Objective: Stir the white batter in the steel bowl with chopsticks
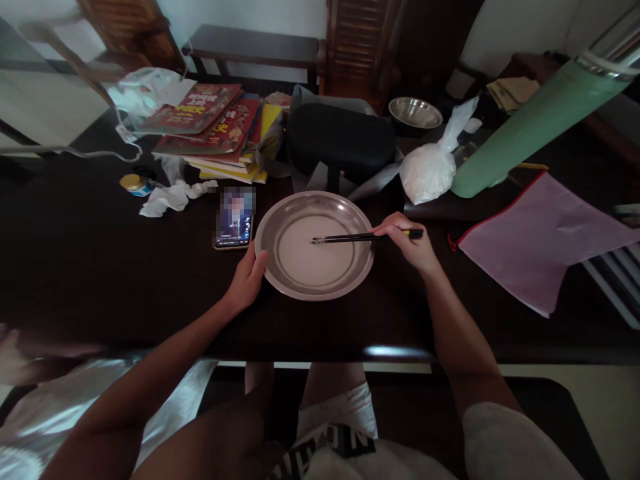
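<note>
Wide and shallow, the bowl [268,233] sits on the dark table [125,287], straight in front of the person, with pale, cloudy liquid [315,263] across its floor. The left hand [249,277] is at the bowl's left edge, thumb hooked over the rim, fingers mostly hidden below. Over on the bowl's right side, the right hand [407,241] pinches the chopsticks [345,237] near their back ends, tips down at the liquid, about mid-bowl.

This bowl looks like thin, stiff metal: light by itself, I'd say, weightier with the liquid, and likely slick if wet. It'll slop when tilted, so the rim is the place to hold, both sides for any lift. The chopsticks look light, stiff and smooth, best gripped toward the back.

Now the count! One big bowl, two chopsticks. Left of the bowl, one phone [235,230]; farther left, one jar [134,185]. Behind it, one black case [340,137] and one smaller metal bowl [415,110]. Right and behind, one knotted bag of white stuff [427,175] and one green flask [540,127]. Right of the bowl, one pink pouch [540,247].
</note>
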### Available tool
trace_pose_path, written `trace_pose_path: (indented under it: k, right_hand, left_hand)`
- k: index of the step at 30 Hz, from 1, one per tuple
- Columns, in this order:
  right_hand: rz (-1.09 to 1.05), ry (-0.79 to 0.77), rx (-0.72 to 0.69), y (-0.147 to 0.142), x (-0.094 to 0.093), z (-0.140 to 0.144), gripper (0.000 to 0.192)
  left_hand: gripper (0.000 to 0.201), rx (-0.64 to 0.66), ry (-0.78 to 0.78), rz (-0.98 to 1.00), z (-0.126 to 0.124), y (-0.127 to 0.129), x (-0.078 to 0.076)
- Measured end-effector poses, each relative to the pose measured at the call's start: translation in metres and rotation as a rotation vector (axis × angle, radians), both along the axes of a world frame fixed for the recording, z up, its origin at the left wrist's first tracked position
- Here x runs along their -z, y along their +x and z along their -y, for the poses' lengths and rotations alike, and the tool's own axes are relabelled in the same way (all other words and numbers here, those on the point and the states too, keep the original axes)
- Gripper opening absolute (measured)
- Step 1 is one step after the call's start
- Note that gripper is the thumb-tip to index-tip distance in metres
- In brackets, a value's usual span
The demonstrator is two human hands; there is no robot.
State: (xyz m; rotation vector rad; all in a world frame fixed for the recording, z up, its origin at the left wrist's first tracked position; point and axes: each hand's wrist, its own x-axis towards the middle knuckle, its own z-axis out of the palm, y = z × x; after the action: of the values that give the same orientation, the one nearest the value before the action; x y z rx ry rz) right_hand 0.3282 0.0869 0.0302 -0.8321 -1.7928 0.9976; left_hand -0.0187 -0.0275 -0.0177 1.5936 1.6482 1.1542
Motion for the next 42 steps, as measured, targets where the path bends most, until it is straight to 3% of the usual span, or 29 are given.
trace_pose_path:
  k: [3, 8, 13, 18, 23, 28, 33, 38, 42]
  right_hand:
    - [-0.057, -0.037, 0.060, 0.0021, 0.0001, 0.0002, 0.036]
    - [-0.004, -0.019, -0.069, -0.0007, 0.0010, 0.0010, 0.031]
    - [-0.058, -0.024, 0.034, 0.0014, 0.0006, 0.0000, 0.032]
    - [0.006, -0.008, -0.064, -0.0014, -0.0003, 0.0009, 0.032]
    - [-0.089, -0.006, 0.026, -0.0007, -0.0016, 0.0012, 0.034]
    - [-0.007, -0.052, -0.054, -0.0030, -0.0021, 0.0032, 0.036]
    - [-0.034, -0.051, 0.050, 0.0020, -0.0030, 0.0021, 0.036]
    - [0.016, -0.081, -0.080, -0.0003, -0.0026, 0.0026, 0.034]
    - [0.021, -0.041, 0.018, 0.0011, -0.0043, 0.0023, 0.036]
  left_hand:
    - [0.079, 0.002, 0.004, 0.002, -0.0001, 0.0005, -0.0004]
    - [0.081, -0.004, -0.007, -0.009, -0.0001, 0.0006, -0.0011]
    - [0.079, 0.007, 0.005, -0.022, -0.0001, 0.0006, -0.0015]
    - [0.078, -0.004, -0.005, -0.019, -0.0004, 0.0003, 0.0002]
    - [0.082, -0.010, -0.005, -0.001, -0.0004, 0.0010, 0.0005]
    - [0.078, -0.007, -0.009, -0.013, 0.0002, 0.0008, -0.0005]
    - [0.079, 0.002, -0.004, -0.028, 0.0000, 0.0003, -0.0002]
    - [0.081, -0.016, -0.011, -0.005, 0.0001, 0.0006, 0.0006]
    - [0.081, -0.014, -0.011, -0.011, 0.0002, 0.0006, 0.0011]
